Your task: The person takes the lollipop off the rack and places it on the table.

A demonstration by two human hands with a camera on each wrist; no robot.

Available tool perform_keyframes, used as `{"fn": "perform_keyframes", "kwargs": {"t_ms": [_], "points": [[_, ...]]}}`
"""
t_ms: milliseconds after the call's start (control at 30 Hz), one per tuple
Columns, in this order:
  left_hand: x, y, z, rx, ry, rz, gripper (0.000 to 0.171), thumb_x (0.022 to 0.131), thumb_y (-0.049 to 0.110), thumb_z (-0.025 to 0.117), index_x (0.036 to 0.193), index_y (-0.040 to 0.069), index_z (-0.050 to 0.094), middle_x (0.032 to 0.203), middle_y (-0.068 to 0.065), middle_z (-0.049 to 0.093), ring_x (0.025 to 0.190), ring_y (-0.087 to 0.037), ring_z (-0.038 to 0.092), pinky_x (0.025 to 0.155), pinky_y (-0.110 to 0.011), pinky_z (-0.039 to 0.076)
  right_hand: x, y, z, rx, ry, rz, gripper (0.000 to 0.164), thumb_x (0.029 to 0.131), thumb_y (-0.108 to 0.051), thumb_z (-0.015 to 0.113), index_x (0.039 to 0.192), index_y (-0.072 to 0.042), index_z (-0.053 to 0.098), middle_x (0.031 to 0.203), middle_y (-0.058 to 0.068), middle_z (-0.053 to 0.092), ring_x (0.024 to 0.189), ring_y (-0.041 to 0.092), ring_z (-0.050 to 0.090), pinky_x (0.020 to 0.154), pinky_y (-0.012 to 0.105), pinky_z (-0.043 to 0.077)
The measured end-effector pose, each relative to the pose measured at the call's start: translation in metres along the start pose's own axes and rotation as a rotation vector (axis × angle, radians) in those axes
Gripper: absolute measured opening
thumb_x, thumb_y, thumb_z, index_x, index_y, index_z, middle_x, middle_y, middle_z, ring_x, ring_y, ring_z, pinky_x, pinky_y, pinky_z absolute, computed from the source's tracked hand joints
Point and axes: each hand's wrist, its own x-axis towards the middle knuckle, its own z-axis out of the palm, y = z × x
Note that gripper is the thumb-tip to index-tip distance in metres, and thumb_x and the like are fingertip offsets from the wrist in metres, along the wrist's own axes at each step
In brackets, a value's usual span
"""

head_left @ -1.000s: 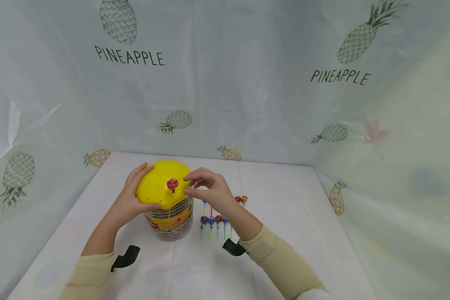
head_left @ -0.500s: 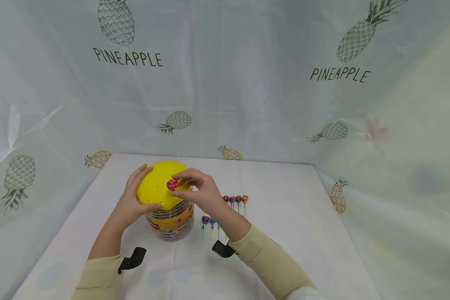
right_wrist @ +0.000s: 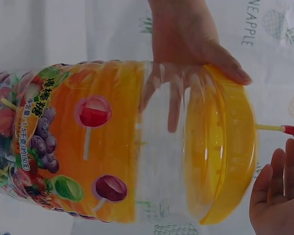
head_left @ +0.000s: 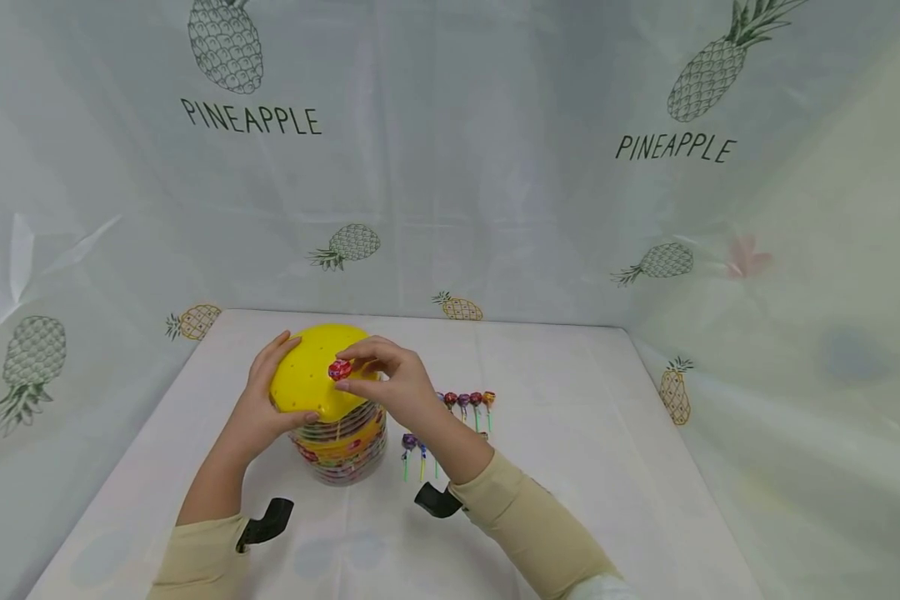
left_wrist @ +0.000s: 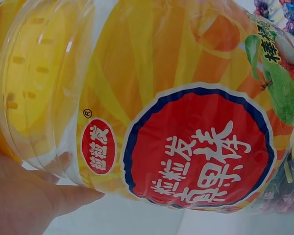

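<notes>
A clear plastic candy jar (head_left: 348,446) with a yellow-orange label stands upright, topped by a domed yellow lid (head_left: 307,383) dotted with small holes. My left hand (head_left: 261,407) grips the jar at its lid, thumb in front and fingers round the far side. A red-wrapped lollipop (head_left: 339,370) stands out of the lid; its yellow stick (right_wrist: 270,128) meets the lid's top in the right wrist view. With thumb and fingertips, my right hand (head_left: 393,387) pinches the lollipop's head. Wrapped candies fill the jar's lower part.
Several lollipops (head_left: 476,400) lie in two rows on the white-covered table (head_left: 555,400), right of the jar and partly hidden by my right forearm. Behind the table hangs a curtain (head_left: 495,167) printed with pineapples.
My right hand has moved left from beside the lid and its fingertips have closed on the lollipop's head. The left hand keeps its grip on the jar.
</notes>
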Motion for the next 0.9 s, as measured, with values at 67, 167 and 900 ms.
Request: {"fn": "perform_keyframes", "kwargs": {"t_ms": [67, 167, 900], "points": [[0.0, 0.001, 0.0, -0.001, 0.004, -0.004, 0.097, 0.076, 0.018, 0.084, 0.154, 0.016, 0.026, 0.161, -0.01, 0.006, 0.138, -0.047, 0.019, 0.099, -0.072, 0.032, -0.001, -0.002, -0.001, 0.029, 0.0, 0.005, 0.025, 0.085, -0.007, 0.075, 0.109, -0.004, 0.071, 0.108, 0.001, 0.066, 0.093, 0.014, 0.06, 0.09, 0.034, 0.053], [-0.001, 0.002, 0.001, -0.007, 0.011, -0.006, 0.097, 0.076, 0.017, 0.084, 0.154, 0.015, 0.026, 0.16, -0.01, 0.007, 0.137, -0.047, 0.02, 0.099, -0.072, 0.032, -0.003, -0.005, -0.003, 0.1, 0.008, 0.023, 0.024, 0.086, -0.004, 0.073, 0.11, -0.001, 0.07, 0.11, 0.005, 0.066, 0.096, 0.015, 0.062, 0.091, 0.031, 0.053], [-0.002, 0.002, 0.004, -0.048, 0.035, -0.02, 0.098, 0.074, 0.013, 0.085, 0.153, 0.017, 0.027, 0.161, -0.009, 0.006, 0.14, -0.048, 0.015, 0.1, -0.074, 0.027, -0.051, 0.032, -0.065, 0.176, 0.134, 0.197, 0.025, 0.084, -0.003, 0.075, 0.109, -0.001, 0.07, 0.107, 0.009, 0.068, 0.096, 0.024, 0.066, 0.084, 0.034, 0.056]]}}
